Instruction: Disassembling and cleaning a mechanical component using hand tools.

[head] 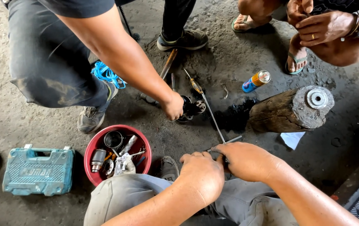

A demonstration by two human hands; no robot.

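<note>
Rod (213, 119), thin metal, ran diagonally through frame centre, lower end with short crossbar meeting wearer's hands. Right hand (246, 161) curled over crossbar end, fingers closed on rod. Left hand (202, 173) in loose fist touching right; what it held could not be told. Rod's upper end lay by dark metal part (192, 108), gripped by another person's hand (173, 106). Oil patch (233, 117) right of it. Log (290, 111) centre right, spray can (256, 81) above. Red bowl (118, 152) of parts lower left, teal case (38, 170) beside it.

Bare floor (175, 138) lies open between red bucket (116, 152) and log (288, 111).
</note>
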